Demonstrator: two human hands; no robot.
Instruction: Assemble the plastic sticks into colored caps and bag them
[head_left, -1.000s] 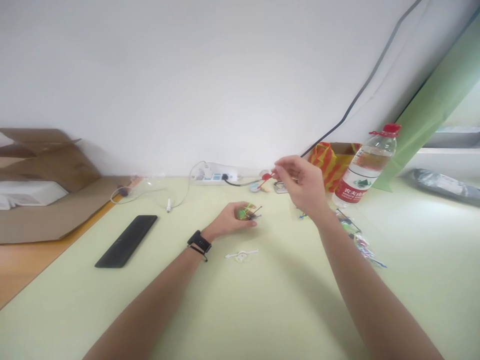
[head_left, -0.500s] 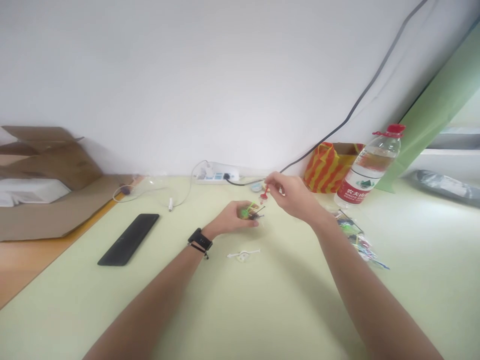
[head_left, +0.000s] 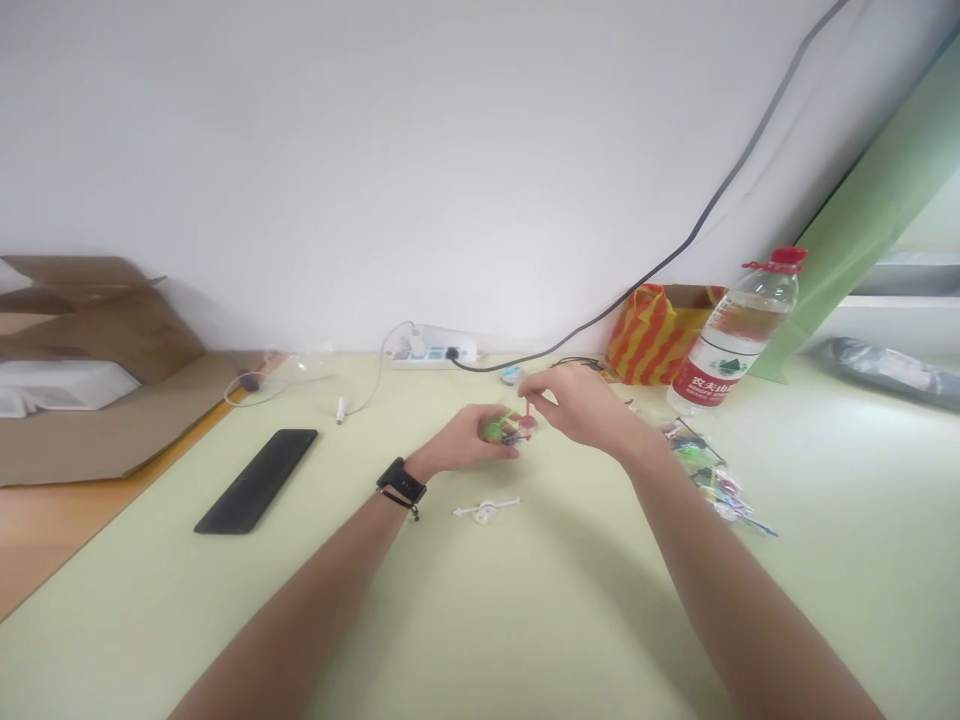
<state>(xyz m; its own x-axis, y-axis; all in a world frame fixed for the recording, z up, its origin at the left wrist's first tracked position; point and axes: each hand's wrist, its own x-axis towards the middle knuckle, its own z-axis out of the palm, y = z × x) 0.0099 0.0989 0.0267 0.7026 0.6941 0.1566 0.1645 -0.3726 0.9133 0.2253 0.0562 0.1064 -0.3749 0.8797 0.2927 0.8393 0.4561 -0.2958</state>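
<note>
We have our left hand (head_left: pixel 469 440) curled around a small cluster (head_left: pixel 493 431) of plastic bits, green the plainest among them, just above or resting on the worktop (head_left: pixel 480 620); which of the two, we cannot tell. Our right hand (head_left: pixel 581 405) pinches the thin upper end of a red piece (head_left: pixel 528 418) between thumb and fingertips, its wider part hanging down at the cluster's right side. Blur hides whether the two touch. We judge the step in hand to be setting the red piece against or into the cluster. The next move seems to call for a steady left grip, the red piece kept upright and lined up, and a light push before the pinch is let go. Nearer us, a white piece (head_left: pixel 486 512) lies loose on the worktop; small packets (head_left: pixel 720 485) lie off to the right, beside our forearm.
</note>
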